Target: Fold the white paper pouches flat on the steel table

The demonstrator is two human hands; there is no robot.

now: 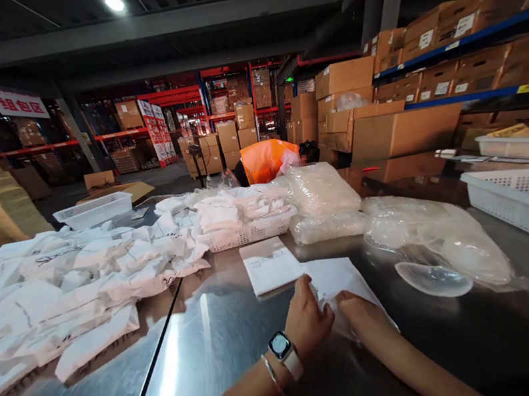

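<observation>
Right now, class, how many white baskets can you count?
4: left basket, beyond the packet pile; middle basket, heaped with more packets; near-right basket; far-right basket, behind it. Others may be hidden.

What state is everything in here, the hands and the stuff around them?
Left hand: curled, gripping the white bag
Right hand: curled, gripping the same bag
White bag: partly covered by the hands
Watch: worn, screen lit
White packet: lying flat
Middle basket: heaped with packets
Clear plastic sack: bulging
Right basket: upright, open-topped
Ceiling lamp: lit
</observation>
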